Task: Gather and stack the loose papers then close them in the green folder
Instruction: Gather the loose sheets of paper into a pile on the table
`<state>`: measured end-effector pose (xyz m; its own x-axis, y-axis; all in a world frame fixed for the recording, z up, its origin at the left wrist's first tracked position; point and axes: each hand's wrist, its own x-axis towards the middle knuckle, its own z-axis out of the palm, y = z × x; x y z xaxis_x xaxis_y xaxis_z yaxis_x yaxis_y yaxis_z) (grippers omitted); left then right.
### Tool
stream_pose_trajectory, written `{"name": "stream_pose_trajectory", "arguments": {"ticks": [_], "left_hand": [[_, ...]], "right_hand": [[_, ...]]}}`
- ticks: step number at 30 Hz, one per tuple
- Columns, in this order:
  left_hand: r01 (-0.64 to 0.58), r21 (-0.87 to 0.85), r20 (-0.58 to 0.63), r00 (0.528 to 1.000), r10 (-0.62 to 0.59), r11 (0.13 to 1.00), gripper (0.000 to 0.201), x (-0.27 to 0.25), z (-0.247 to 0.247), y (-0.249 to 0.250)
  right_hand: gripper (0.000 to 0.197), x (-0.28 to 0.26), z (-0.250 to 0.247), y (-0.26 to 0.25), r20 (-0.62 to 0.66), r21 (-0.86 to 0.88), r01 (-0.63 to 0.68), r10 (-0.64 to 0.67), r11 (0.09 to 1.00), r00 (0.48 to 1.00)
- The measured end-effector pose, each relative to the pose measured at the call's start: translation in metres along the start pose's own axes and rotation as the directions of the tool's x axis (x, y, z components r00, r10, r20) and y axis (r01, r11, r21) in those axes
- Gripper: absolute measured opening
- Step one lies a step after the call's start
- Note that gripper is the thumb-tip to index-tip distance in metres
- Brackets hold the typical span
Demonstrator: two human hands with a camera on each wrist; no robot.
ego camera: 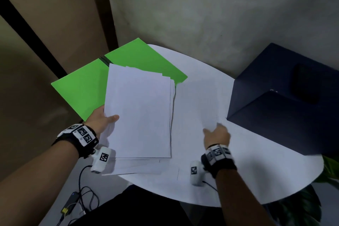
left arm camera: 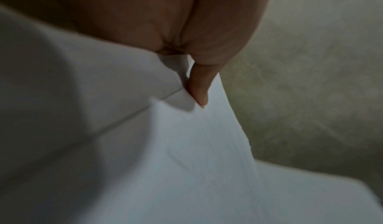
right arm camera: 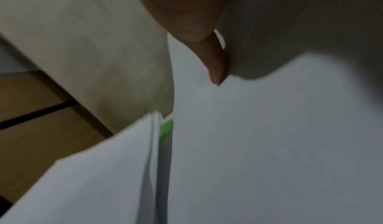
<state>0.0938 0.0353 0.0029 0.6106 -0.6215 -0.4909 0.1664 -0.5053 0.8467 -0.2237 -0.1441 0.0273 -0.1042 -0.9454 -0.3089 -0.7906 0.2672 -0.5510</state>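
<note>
The green folder lies open at the back left of the round white table. My left hand grips a stack of white papers by its left edge, thumb on the top sheet, and holds it partly over the folder. To the right, my right hand pinches the near edge of a single loose sheet, which is blurred; the thumb lies on that sheet. More sheets lie on the table under the stack's near end.
A dark blue box stands on the table's right side, close to the loose sheet. A concrete wall rises right behind the table. Cables lie on the floor at the lower left, and plant leaves show at the right edge.
</note>
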Motion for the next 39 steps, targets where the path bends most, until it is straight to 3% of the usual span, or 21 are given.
{"name": "stream_pose_trajectory", "arguments": {"ticks": [3,5,8,11,14,17,19,22,25,28,32,35,37,39], "left_hand": [[-0.021,0.156,-0.018,1.000,0.024,0.988,0.049,0.003,0.010,-0.008],[-0.003,0.220,-0.035,0.999,0.011,0.975,0.056,0.005,0.011,-0.017],[0.026,0.242,-0.070,0.997,-0.010,0.970,0.052,0.003,0.011,-0.021],[0.038,0.192,-0.031,0.999,-0.033,0.981,0.044,0.006,0.016,-0.019],[0.117,0.031,-0.035,0.993,-0.116,0.993,0.060,0.005,0.025,-0.005],[0.166,-0.186,-0.126,0.973,-0.191,0.969,0.076,0.015,0.021,-0.005],[0.204,-0.184,-0.093,0.970,-0.224,0.962,0.086,0.028,0.017,-0.017],[0.118,0.218,-0.048,0.993,-0.110,0.969,0.048,0.021,0.024,-0.015],[0.043,0.433,-0.083,0.997,-0.007,0.900,0.048,0.021,0.032,-0.023],[0.042,0.453,-0.082,0.997,-0.005,0.890,0.056,0.022,0.033,-0.028],[0.015,0.409,-0.053,0.999,0.007,0.913,0.060,0.024,0.028,-0.028],[0.003,0.382,-0.047,0.999,0.016,0.924,0.054,0.027,0.016,-0.027],[-0.011,0.364,-0.061,0.997,0.036,0.931,0.051,0.026,0.012,-0.023],[-0.013,0.362,-0.064,0.997,0.039,0.932,0.048,0.024,0.012,-0.020]], "right_hand": [[0.028,0.010,-0.064,-0.029,-0.218,0.077,0.156,-0.136,0.985,0.966],[0.023,0.009,-0.098,-0.049,-0.277,0.177,0.247,-0.192,0.953,0.942],[0.019,0.000,-0.117,-0.070,-0.207,0.369,0.309,-0.246,0.877,0.947],[0.027,0.003,-0.090,-0.069,-0.088,0.413,0.257,-0.243,0.874,0.966],[0.037,0.007,-0.025,-0.061,0.084,0.335,0.145,-0.183,0.931,0.980],[0.041,-0.015,0.035,-0.064,0.251,0.289,0.053,-0.129,0.956,0.959],[0.051,-0.026,0.061,-0.058,0.288,0.204,0.035,-0.095,0.978,0.953],[0.064,-0.027,0.080,-0.032,0.185,-0.120,-0.033,0.055,0.992,0.981],[0.050,-0.027,0.088,-0.020,0.198,-0.118,-0.108,0.130,0.987,0.971],[0.038,-0.027,0.090,-0.024,0.269,-0.051,-0.188,0.194,0.981,0.943],[0.036,-0.017,0.084,-0.018,0.335,0.050,-0.285,0.253,0.957,0.908],[0.034,-0.008,0.066,0.003,0.229,0.082,-0.275,0.250,0.958,0.941],[0.038,-0.001,0.054,0.017,0.086,-0.020,-0.231,0.231,0.973,0.969],[0.054,0.002,0.047,0.027,0.037,-0.168,-0.180,0.188,0.969,0.981]]}}
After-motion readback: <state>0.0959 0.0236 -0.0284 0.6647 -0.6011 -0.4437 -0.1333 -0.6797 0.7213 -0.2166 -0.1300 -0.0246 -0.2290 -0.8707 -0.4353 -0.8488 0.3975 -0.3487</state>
